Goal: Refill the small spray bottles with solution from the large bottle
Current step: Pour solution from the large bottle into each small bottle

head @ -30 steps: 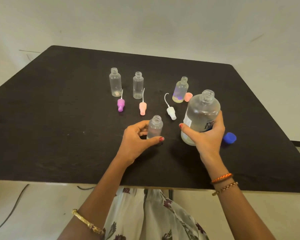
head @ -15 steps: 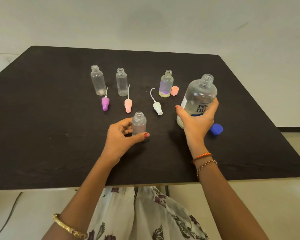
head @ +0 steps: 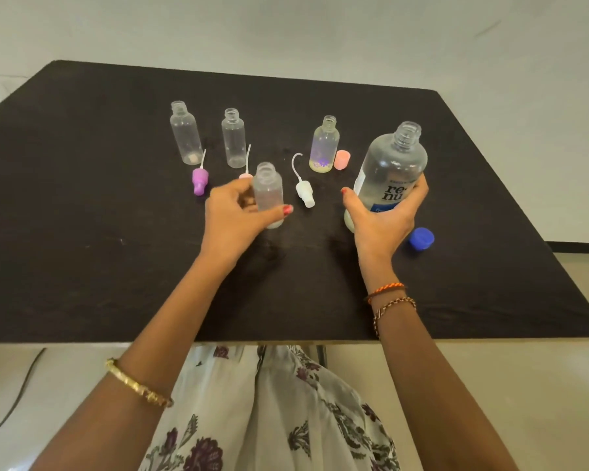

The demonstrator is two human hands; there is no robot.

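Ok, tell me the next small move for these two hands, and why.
Probably tip the large bottle so its mouth comes over the small bottle. Both are uncapped; the right hand grips the large one, the left hand holds the small one, and a gap separates them.

A large clear bottle (head: 390,171) with a white and blue label, uncapped and holding clear liquid, tilts slightly toward the right side of a black table. Its blue cap (head: 421,238) lies on the table just right of it. Left of it, a small clear bottle (head: 268,193), open at the neck, is upright near the table's middle. Farther back stand three more small open bottles: a clear one at far left (head: 185,137), a clear one (head: 234,138) beside it, and one with yellowish liquid at its base (head: 324,145). A purple spray top (head: 199,178) and a white spray top (head: 304,191) lie in front of them, tubes pointing away.
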